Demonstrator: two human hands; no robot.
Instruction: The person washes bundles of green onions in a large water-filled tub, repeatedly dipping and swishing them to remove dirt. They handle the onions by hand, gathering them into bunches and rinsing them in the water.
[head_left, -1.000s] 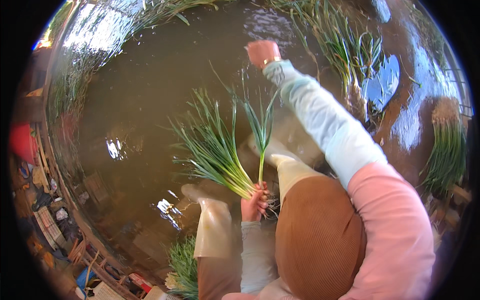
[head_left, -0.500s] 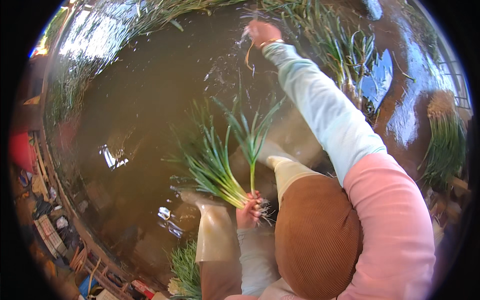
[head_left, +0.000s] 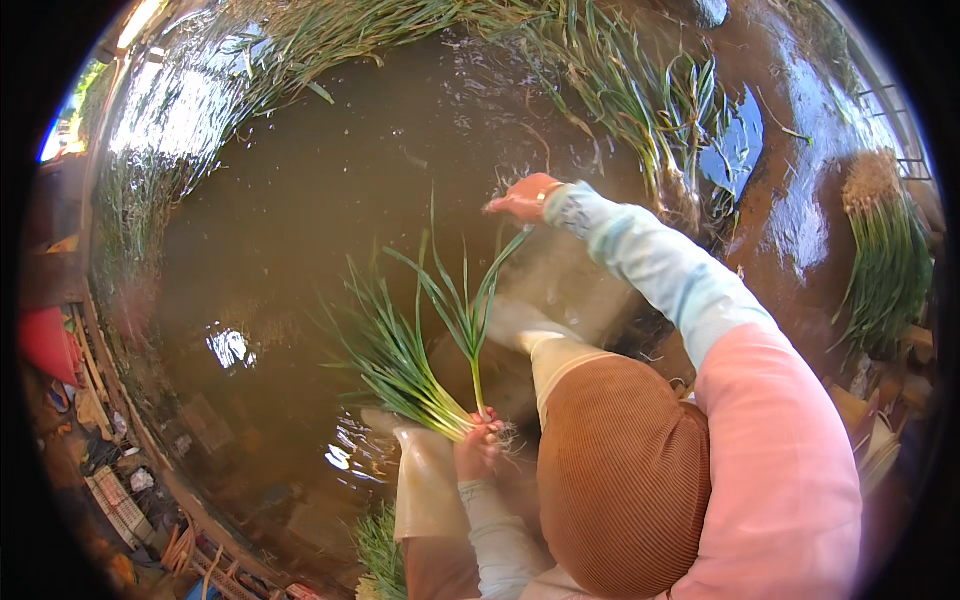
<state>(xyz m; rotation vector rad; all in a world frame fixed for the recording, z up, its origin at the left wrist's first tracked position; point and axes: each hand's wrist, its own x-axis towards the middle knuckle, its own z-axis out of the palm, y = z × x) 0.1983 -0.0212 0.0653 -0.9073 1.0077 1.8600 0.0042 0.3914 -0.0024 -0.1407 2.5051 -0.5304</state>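
Note:
My left hand (head_left: 477, 448), low in the middle, is closed round the root end of a bunch of green onions (head_left: 412, 385). Their thin pale roots stick out past my fingers to the right, and the green leaves fan up and to the left. One stalk (head_left: 474, 345) stands apart from the others, more upright, in the same hand. Above and to the right, my right hand (head_left: 525, 198) is over the muddy water with its fingers stretched to the left, nothing seen in them. The tip of a leaf from the separate stalk comes up close below it.
Brown water (head_left: 290, 190) spreads around my legs. Long loose leaves (head_left: 400, 30) float along the far and left edges. More onions (head_left: 665, 150) lie at the upper right; a bundle (head_left: 890, 260) rests at the far right. Another green bunch (head_left: 380, 550) is beside my left leg.
My right hand has drawn back from the far side toward me, and the brownish strip that hung by it is gone from it. My left hand still holds the green onions.

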